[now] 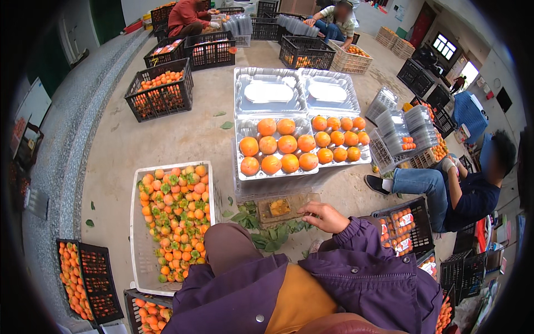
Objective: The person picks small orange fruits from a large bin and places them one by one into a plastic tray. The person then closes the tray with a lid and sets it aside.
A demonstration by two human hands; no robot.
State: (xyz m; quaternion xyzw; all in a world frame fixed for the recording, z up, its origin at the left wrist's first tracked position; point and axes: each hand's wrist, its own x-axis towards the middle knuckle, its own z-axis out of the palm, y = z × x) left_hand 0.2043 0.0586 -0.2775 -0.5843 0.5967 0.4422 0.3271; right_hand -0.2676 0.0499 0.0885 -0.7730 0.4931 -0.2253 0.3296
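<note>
My right hand (323,217) hovers in front of the packing stand, fingers loosely curled and apart, holding nothing. My left hand is out of view. Beyond the right hand, two clear plastic clamshell trays lie with lids raised. Orange persimmons fill most cups of the left tray (277,146); its far row has two fruits with gaps beside them. Smaller persimmons sit in rows in the right tray (340,140). To the left, a white plastic crate (139,254) holds many persimmons, some with green calyxes. A small yellowish block (279,207) rests on a board near my knees.
Green leaves (273,236) litter the floor. A black crate (425,208) with packed trays stands at right, near a seated person (467,196). Black crates (160,92) of persimmons stand ahead. Two people (187,21) work at the back. A step (89,125) runs along the left.
</note>
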